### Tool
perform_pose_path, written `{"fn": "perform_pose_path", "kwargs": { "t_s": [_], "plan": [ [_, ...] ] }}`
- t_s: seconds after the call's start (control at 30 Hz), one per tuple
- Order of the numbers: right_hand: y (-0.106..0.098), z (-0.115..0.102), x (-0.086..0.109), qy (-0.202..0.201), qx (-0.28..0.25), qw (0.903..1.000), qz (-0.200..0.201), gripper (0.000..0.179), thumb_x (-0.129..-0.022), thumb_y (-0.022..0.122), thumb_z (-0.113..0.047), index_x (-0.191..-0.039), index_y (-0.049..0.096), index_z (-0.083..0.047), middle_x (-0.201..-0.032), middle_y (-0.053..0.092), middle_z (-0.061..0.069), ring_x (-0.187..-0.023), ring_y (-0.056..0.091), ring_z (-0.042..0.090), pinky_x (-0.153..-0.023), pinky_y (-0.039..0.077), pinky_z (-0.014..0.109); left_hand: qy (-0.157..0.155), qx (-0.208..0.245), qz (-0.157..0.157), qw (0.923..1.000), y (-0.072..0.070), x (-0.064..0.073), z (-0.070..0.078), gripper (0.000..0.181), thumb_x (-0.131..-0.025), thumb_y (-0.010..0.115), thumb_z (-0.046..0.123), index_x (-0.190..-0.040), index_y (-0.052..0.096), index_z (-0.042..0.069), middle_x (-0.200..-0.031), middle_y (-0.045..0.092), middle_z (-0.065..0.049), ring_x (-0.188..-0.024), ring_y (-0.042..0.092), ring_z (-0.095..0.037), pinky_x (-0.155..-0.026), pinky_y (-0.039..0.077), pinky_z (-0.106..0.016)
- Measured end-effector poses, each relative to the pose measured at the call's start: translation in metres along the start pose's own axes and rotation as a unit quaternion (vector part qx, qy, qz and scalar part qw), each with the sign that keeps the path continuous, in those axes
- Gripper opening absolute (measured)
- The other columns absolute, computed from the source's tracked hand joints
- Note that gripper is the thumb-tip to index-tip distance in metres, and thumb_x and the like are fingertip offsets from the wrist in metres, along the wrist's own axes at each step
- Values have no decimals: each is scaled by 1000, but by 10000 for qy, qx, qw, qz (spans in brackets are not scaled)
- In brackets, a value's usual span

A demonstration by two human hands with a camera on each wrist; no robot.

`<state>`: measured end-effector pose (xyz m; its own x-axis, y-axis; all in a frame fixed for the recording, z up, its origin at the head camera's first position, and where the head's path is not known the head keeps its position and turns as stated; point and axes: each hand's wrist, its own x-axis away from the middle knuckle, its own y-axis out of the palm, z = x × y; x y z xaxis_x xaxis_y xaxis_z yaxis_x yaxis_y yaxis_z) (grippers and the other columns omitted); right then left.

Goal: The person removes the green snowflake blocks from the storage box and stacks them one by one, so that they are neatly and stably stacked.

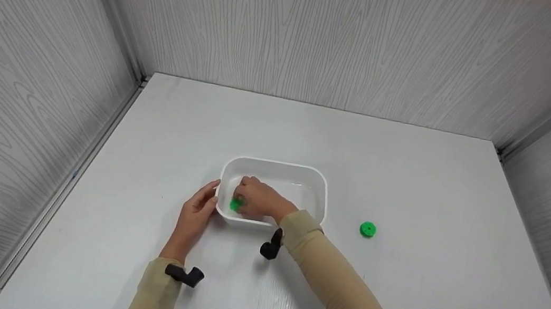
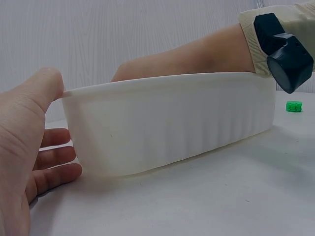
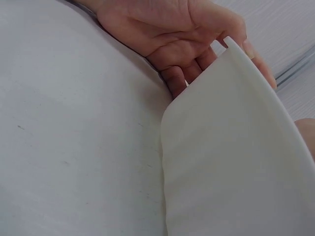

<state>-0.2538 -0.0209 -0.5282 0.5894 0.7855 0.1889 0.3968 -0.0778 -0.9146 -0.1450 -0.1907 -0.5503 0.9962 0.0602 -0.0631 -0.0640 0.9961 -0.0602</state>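
A white plastic tub (image 1: 269,224) with rounded corners stands on the table, seen from outside in both wrist views. My right hand (image 1: 259,199) reaches down into its left part, fingers curled around a small green piece (image 1: 235,204). That piece is blurred and partly hidden by the fingers, so its exact shape is unclear. At the tub's left end my left hand (image 1: 194,215) touches the outer wall. Its thumb side meets the rim in the left wrist view, and the other fingers lie loosely beside the wall.
To the right of the tub lies a round green disc (image 1: 368,229) with small holes and a notched edge, low and flat on the white table (image 1: 395,298). Light wood-grain panels (image 1: 322,38) enclose the table at the back and sides.
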Motion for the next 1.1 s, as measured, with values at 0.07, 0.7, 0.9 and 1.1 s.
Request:
{"fn": "perform_pose_path", "kwargs": {
  "t_s": [0.07, 0.7, 0.9, 1.1],
  "plan": [
    [0, 0, 1, -18, 49, 10000, 14, 29, -82, 70, -26, -108, 64, -13, -106, 48, -1, -95, 45, 13, -85, 42, 27, 17, -51, -7, 10000, 0, 0, 0, 42, -98, 49, 16, -139, 45, 13, -134, 49, -15, -122, 46, -28, -94, 42, -28],
    [-9, 3, 10, -541, 31, 9920, 1143, 33, -80, 69, -30, -102, 59, -7, -103, 47, 2, -80, 49, 13, -75, 45, 24, 239, 97, 128, 9996, -1, -9, -29, 41, -95, 54, 31, -135, 50, 24, -126, 55, -5, -114, 52, -17, -90, 45, -27],
    [-9, 13, 20, -962, -160, 9798, 1748, 32, -80, 70, -28, -99, 58, -5, -100, 51, 7, -74, 49, 14, -71, 45, 26, 280, 136, 196, 9993, -1, -9, -28, 40, -96, 54, 26, -135, 50, 22, -125, 55, -11, -112, 53, -23, -87, 46, -26],
    [-10, 22, 32, -832, -175, 9797, 1813, 31, -81, 69, -27, -100, 58, -6, -95, 54, 3, -77, 55, 15, -70, 47, 26, 206, 182, 148, 9995, -2, -9, -28, 40, -96, 53, 23, -136, 49, 21, -128, 53, -14, -115, 51, -27, -88, 45, -23]
  ]
}}
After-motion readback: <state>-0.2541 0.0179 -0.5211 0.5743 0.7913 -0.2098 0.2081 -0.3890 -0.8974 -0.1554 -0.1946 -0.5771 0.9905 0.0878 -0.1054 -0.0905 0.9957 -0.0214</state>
